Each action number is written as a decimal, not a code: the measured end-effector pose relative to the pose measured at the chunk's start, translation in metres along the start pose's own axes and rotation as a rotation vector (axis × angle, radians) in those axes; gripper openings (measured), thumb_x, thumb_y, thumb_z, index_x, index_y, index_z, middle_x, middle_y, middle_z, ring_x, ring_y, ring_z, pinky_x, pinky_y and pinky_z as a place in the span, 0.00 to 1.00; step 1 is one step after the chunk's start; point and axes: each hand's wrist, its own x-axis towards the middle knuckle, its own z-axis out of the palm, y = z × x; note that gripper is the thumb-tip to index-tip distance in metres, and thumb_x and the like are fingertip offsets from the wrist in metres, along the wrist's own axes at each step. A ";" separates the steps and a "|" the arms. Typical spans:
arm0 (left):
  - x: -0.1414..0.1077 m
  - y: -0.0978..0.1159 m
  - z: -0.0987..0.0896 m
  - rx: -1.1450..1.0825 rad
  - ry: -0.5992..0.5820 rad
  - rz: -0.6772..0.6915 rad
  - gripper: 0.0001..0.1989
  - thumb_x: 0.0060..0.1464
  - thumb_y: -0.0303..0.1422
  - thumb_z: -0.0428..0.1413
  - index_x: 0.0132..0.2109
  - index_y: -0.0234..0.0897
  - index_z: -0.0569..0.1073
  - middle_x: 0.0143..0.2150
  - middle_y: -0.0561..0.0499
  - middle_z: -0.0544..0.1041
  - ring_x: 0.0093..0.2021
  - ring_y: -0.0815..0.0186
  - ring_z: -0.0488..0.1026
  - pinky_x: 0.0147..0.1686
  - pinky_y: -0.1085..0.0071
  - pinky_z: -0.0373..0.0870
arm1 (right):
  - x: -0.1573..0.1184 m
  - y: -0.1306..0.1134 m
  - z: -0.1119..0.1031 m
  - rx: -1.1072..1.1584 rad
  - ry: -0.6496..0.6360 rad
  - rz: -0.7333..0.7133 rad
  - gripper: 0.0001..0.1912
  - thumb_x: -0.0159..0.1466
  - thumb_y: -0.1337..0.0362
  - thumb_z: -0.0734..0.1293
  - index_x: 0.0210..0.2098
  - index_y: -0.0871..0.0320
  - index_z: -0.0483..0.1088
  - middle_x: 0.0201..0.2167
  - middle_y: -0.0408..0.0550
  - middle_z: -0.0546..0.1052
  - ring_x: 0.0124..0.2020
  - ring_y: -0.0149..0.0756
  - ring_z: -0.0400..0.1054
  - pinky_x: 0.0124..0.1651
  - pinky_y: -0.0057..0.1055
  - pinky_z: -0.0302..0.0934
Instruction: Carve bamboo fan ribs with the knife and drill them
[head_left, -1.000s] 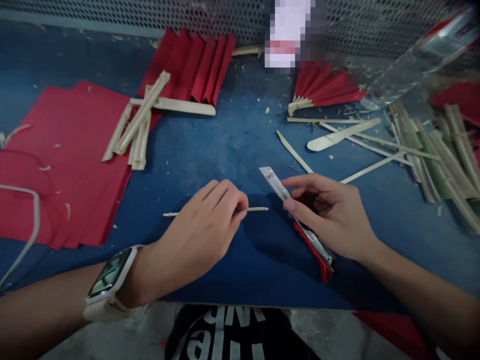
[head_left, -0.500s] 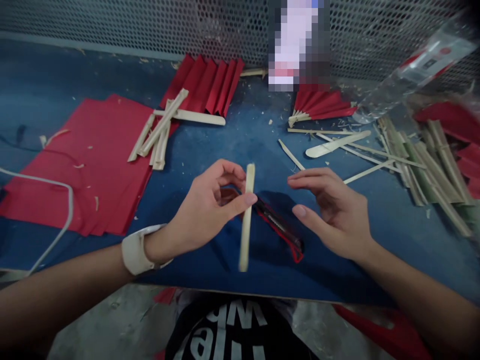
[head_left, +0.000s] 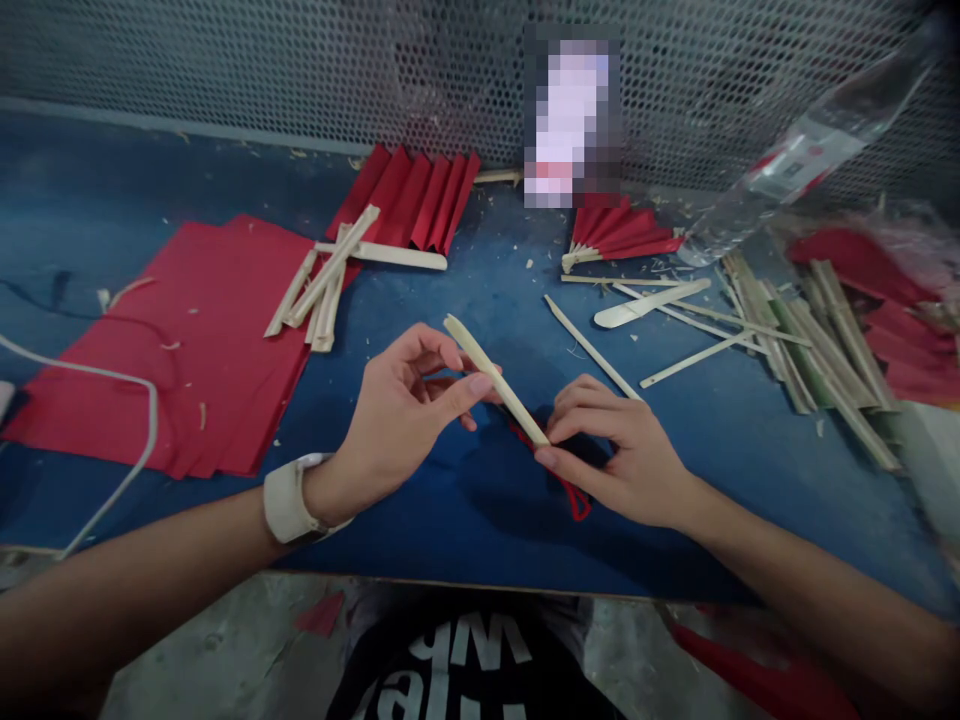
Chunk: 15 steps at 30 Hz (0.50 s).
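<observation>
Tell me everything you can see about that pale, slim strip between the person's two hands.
The pale cream-yellow, slim, flattish strip looks like wood or bamboo, nearly straight, with an uneven far end. It appears held above the blue table, slanting from upper left to lower right in the picture. The right hand pinches its near end between thumb and fingers. The thumb and fingers of the left hand are by its middle, though their grip is unclear.

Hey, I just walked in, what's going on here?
A person's right hand pinches one end of a pale strip; the left hand is at its middle, its grip unclear. A mostly hidden red-edged tool is below. Red sheets lie to the left, and a pleated red fan sits farther back.
</observation>
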 end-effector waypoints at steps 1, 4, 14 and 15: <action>-0.001 0.001 0.000 0.053 -0.027 0.022 0.16 0.65 0.39 0.65 0.33 0.37 0.70 0.41 0.47 0.85 0.32 0.65 0.85 0.24 0.76 0.78 | 0.000 0.001 -0.001 -0.001 0.047 0.019 0.06 0.69 0.65 0.73 0.34 0.54 0.75 0.31 0.42 0.78 0.35 0.31 0.72 0.40 0.31 0.67; -0.006 0.005 -0.004 0.295 -0.165 0.146 0.22 0.75 0.36 0.51 0.30 0.36 0.75 0.39 0.47 0.86 0.33 0.68 0.84 0.31 0.74 0.80 | 0.000 0.007 -0.010 -0.054 0.237 0.086 0.05 0.69 0.65 0.72 0.36 0.53 0.76 0.31 0.42 0.78 0.32 0.31 0.71 0.36 0.31 0.65; -0.020 0.013 -0.007 0.769 -0.935 0.739 0.18 0.72 0.21 0.48 0.60 0.36 0.77 0.72 0.44 0.71 0.76 0.56 0.63 0.74 0.56 0.65 | 0.009 0.069 -0.074 -0.659 0.274 0.254 0.11 0.68 0.56 0.68 0.31 0.54 0.75 0.31 0.48 0.79 0.36 0.43 0.72 0.50 0.46 0.64; -0.030 0.014 -0.004 0.796 -1.011 0.750 0.15 0.72 0.25 0.52 0.58 0.38 0.79 0.73 0.47 0.70 0.77 0.52 0.60 0.75 0.51 0.62 | 0.009 0.075 -0.075 -0.708 0.242 0.289 0.10 0.67 0.57 0.68 0.34 0.54 0.76 0.34 0.50 0.80 0.39 0.46 0.72 0.52 0.49 0.64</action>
